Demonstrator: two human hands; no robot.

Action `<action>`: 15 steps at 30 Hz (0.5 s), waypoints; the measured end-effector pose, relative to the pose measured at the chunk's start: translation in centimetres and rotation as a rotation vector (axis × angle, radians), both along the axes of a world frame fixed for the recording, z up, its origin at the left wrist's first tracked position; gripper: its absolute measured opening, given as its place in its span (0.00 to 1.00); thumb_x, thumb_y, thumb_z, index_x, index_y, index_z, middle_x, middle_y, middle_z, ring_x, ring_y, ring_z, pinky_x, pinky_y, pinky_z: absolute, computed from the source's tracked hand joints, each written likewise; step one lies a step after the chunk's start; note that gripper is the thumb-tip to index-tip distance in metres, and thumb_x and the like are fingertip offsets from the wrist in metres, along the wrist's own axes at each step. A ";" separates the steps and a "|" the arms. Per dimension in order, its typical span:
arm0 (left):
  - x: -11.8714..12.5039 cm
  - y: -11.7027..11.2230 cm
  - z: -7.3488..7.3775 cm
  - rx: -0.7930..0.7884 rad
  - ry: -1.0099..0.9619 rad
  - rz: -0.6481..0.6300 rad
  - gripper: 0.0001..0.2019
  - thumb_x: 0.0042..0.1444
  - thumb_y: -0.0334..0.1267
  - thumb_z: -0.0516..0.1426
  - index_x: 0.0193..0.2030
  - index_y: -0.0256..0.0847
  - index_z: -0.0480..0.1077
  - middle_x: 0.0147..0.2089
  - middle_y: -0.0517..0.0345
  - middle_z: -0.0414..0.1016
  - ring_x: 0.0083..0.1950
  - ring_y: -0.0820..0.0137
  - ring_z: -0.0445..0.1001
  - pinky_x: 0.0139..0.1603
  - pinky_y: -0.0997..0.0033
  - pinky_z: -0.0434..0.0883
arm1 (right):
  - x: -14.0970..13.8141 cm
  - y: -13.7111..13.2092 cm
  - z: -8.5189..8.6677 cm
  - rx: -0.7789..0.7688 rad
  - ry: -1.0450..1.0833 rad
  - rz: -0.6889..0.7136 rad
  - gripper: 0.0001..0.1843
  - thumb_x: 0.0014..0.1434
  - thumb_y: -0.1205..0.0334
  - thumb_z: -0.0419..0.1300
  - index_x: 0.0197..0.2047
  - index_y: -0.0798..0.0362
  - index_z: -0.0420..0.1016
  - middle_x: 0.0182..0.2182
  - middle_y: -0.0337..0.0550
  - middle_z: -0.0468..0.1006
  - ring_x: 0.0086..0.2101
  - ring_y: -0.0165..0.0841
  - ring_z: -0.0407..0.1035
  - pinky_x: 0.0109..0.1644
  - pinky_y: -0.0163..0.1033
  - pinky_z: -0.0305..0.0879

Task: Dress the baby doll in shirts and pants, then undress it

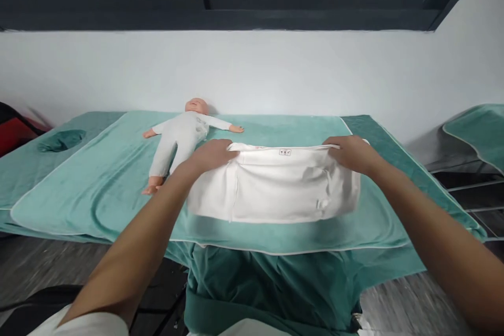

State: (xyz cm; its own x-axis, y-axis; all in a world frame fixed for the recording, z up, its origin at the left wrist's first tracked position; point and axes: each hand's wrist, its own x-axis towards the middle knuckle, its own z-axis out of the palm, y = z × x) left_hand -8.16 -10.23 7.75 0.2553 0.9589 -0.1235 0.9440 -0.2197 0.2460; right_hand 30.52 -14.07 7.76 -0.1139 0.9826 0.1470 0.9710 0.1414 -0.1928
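Observation:
A white folded cloth (275,184) lies on the teal towel (98,189) that covers a padded table. My left hand (210,155) grips the cloth's far left corner, fingers closed on the edge. My right hand (350,152) pinches the far right corner the same way. A small label shows on the cloth's top edge between my hands. A baby doll (177,139) in a pale one-piece suit lies on its back to the left of the cloth, arms spread, head toward the wall.
A dark green sheet (275,283) hangs off the table's near edge. A face hole (61,140) sits in the table's left end. A second teal-covered table (478,134) stands at the right. A white wall and a dark-framed window are behind.

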 end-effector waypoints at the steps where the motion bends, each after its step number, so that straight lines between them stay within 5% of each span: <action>1: 0.3 0.8 -0.9 0.003 0.065 0.067 0.18 0.62 0.54 0.51 0.42 0.42 0.71 0.49 0.47 0.79 0.50 0.53 0.77 0.48 0.60 0.71 | -0.7 1.0 -0.7 -0.011 -0.045 -0.018 0.18 0.56 0.65 0.54 0.43 0.45 0.82 0.40 0.43 0.84 0.39 0.43 0.75 0.37 0.42 0.65; 4: 2.0 2.0 -3.9 0.121 0.139 0.240 0.18 0.63 0.48 0.52 0.52 0.40 0.69 0.53 0.40 0.76 0.53 0.50 0.76 0.49 0.57 0.72 | -4.0 2.9 -3.4 0.010 -0.117 -0.089 0.21 0.60 0.67 0.52 0.52 0.48 0.79 0.47 0.50 0.81 0.44 0.45 0.73 0.42 0.45 0.66; 7: 4.6 1.4 -7.3 0.337 0.147 0.192 0.17 0.63 0.37 0.51 0.57 0.37 0.67 0.60 0.37 0.71 0.62 0.50 0.69 0.55 0.56 0.70 | -8.5 3.1 -7.1 0.151 -0.135 -0.071 0.26 0.61 0.73 0.49 0.60 0.56 0.72 0.57 0.61 0.73 0.52 0.50 0.68 0.52 0.50 0.65; 10: 7.3 0.6 -10.7 0.290 -0.014 0.014 0.16 0.64 0.31 0.47 0.56 0.39 0.69 0.58 0.43 0.72 0.62 0.57 0.69 0.59 0.60 0.70 | -12.7 2.7 -10.6 0.109 -0.038 0.097 0.27 0.62 0.74 0.47 0.63 0.59 0.68 0.62 0.59 0.69 0.59 0.47 0.62 0.63 0.50 0.58; 15: 9.1 2.2 -14.0 0.218 -0.062 0.043 0.17 0.64 0.29 0.46 0.54 0.34 0.71 0.59 0.40 0.72 0.62 0.57 0.70 0.62 0.58 0.68 | -15.3 4.2 -14.1 -0.024 0.064 -0.026 0.23 0.66 0.68 0.47 0.60 0.64 0.68 0.60 0.63 0.71 0.61 0.47 0.62 0.65 0.49 0.57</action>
State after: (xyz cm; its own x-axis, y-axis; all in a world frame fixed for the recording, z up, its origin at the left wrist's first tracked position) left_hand 0.98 -8.05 -6.30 0.2141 0.9714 0.1026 0.9383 -0.2337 0.2548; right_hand 15.25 -9.83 -6.32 -0.0791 0.9884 0.1293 0.9600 0.1105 -0.2574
